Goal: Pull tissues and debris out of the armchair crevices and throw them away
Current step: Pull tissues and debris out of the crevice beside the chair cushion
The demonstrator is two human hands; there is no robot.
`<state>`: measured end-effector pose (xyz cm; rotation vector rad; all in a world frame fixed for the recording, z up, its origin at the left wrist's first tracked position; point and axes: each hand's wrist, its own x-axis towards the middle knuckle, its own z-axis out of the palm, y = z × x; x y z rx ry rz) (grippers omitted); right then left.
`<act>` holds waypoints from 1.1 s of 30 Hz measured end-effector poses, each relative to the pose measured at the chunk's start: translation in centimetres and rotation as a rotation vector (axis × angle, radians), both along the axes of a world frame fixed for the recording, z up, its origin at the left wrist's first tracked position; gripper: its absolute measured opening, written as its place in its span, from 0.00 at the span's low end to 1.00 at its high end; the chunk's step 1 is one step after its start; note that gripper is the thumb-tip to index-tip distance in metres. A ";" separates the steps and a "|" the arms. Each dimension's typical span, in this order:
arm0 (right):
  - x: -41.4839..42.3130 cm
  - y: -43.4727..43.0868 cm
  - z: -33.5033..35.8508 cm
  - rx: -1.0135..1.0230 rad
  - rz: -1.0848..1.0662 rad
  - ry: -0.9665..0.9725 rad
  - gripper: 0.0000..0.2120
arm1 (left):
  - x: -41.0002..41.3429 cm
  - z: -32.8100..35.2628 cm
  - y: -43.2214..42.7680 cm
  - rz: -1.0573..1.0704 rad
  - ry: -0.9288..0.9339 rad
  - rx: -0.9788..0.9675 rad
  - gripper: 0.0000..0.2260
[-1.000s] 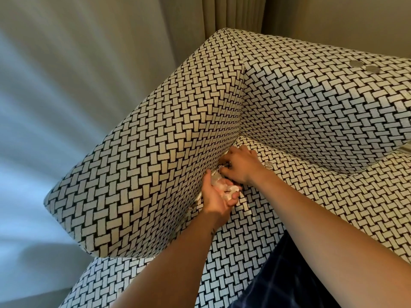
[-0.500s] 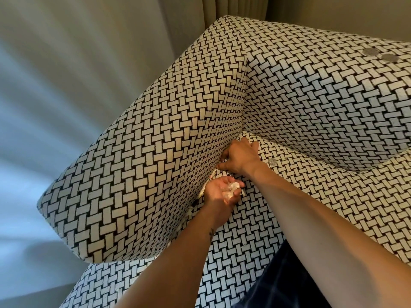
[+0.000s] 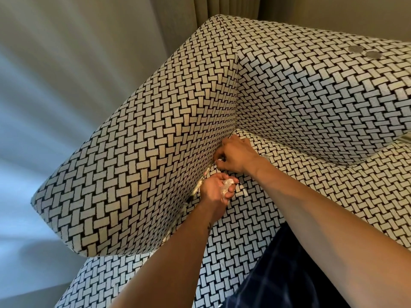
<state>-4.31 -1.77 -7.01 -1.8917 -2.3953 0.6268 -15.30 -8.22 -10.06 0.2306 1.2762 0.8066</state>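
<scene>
A crumpled white tissue (image 3: pixel 227 186), a shapeless wad with no clear long side, is gripped in the left hand (image 3: pixel 213 193) beside the armchair (image 3: pixel 144 163) arm. White scraps (image 3: pixel 199 186) lie lengthwise along the seat crevice. The right hand (image 3: pixel 236 154) curls at the crevice; its grip is unclear.

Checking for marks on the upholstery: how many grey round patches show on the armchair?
2. One grey round patch sits near the armchair's top edge, upper right; the second is just right of it, slightly lower. More may be out of view.
</scene>
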 end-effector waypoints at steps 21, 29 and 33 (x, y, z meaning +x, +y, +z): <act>0.3 0.7 -1.0 -0.212 -0.336 0.408 0.08 | 0.1 0.9 -0.1 0.081 -0.049 0.021 0.12; 7.3 -4.3 1.1 -0.121 -0.468 0.697 0.03 | 0.0 1.6 -0.8 0.027 -0.067 0.076 0.12; 9.4 -6.5 -0.4 -0.039 -0.646 0.785 0.08 | 0.1 1.7 -1.0 0.003 -0.026 0.075 0.09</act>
